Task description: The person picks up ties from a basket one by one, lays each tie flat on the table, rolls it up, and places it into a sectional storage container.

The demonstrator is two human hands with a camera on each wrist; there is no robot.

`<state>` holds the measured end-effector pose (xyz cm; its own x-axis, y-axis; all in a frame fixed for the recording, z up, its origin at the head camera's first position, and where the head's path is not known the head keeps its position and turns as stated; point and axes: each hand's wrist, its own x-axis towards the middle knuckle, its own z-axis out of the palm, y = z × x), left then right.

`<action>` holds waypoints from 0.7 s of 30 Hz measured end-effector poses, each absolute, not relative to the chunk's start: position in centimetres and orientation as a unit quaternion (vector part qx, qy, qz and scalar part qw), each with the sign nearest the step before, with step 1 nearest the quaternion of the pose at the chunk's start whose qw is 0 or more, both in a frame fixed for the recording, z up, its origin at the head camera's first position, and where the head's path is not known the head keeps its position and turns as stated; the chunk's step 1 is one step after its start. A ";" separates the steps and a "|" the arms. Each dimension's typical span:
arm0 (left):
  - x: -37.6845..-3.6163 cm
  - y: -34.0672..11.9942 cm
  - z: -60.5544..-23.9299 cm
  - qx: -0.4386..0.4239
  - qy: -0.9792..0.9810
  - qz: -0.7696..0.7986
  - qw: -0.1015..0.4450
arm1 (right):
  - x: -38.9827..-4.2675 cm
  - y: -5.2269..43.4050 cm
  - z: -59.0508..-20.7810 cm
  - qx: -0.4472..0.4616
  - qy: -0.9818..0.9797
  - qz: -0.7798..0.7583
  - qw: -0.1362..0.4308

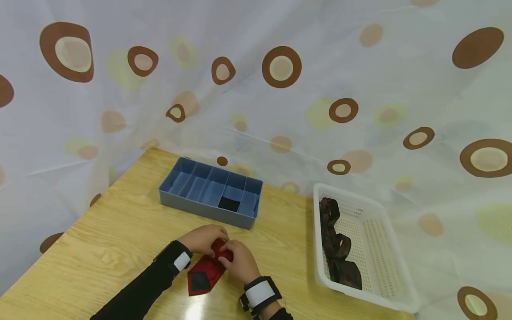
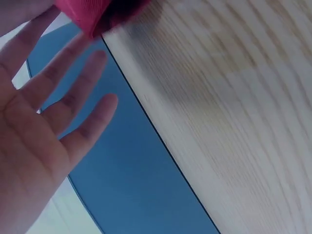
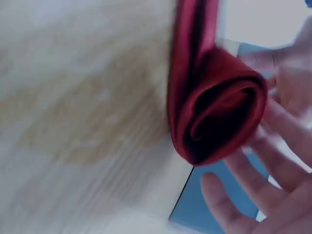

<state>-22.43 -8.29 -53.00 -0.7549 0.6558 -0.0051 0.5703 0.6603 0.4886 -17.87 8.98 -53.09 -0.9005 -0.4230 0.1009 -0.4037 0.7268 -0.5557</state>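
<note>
A red tie lies on the wooden table, its far end rolled into a coil and its wide pointed end flat toward me. My left hand and right hand both hold the coil from either side. In the right wrist view the rolled tie stands on edge, with my right hand's fingers spread behind it. The left wrist view shows my left hand with three fingers straight and a bit of the red fabric at the top by the fingertips.
A blue divider box stands just beyond my hands, with a dark item in one compartment. On the right is a white basket that holds dark patterned ties. A spotted curtain hangs behind the table.
</note>
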 end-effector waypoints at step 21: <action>-20.7 -9.2 -53.6 0.313 0.863 0.375 0.130 | -18.8 7.8 -53.3 -0.169 0.919 -0.353 0.046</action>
